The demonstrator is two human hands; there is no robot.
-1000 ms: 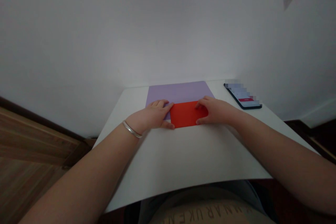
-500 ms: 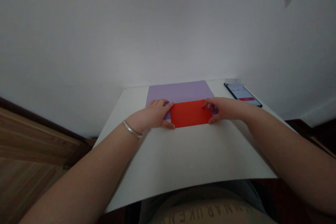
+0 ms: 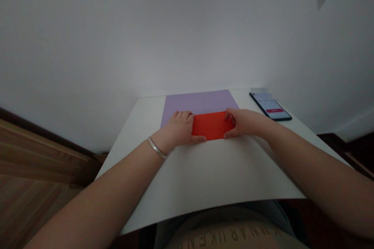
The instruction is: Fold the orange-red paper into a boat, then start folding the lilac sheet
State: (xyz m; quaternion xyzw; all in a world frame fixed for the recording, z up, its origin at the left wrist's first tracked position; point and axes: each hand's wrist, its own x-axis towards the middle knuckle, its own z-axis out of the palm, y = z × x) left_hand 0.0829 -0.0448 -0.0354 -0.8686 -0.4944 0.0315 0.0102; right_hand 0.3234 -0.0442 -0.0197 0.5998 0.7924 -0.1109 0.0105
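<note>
Now the left hand (image 3: 179, 128), silver bangle (image 3: 157, 148) at its wrist, has slid rightward onto one end of the red paper rectangle (image 3: 210, 125), while the right hand (image 3: 247, 123) covers the other; the fingers (image 3: 182, 115) of both grasp it flat. It overlaps the lilac paper sheet (image 3: 198, 101) at twelve o'clock on the white bench (image 3: 210, 171); farther, at one o'clock, lies a smartphone (image 3: 271, 108).
</note>
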